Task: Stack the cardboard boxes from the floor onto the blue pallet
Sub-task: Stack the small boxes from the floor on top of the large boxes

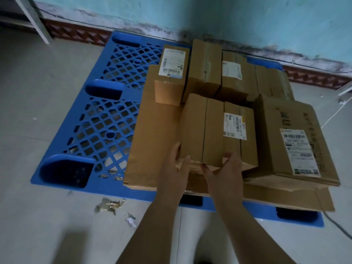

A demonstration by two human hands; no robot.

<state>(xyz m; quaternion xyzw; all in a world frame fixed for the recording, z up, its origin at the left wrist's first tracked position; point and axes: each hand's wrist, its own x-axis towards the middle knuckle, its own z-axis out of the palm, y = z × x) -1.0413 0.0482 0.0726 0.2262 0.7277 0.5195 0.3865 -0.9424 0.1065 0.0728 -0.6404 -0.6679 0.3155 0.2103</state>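
Note:
A blue plastic pallet (pixel 91 119) lies on the floor against the wall. Several brown cardboard boxes are stacked on its right half. A large flat box (pixel 152 134) forms the bottom layer. On top of it stands a small plain box (pixel 202 128), beside a labelled box (pixel 238 130). My left hand (pixel 176 166) grips the small box's near left corner. My right hand (pixel 224 172) holds its near bottom edge. More boxes stand behind, one with a white label (pixel 172 62). A wide labelled box (pixel 293 141) lies at the right.
The pallet's left half shows bare blue grid. Scraps of torn tape and paper (pixel 109 204) lie on the grey floor in front of the pallet. A white cable (pixel 335 113) runs along the floor at the right. A metal frame leg (pixel 36 20) stands at the top left.

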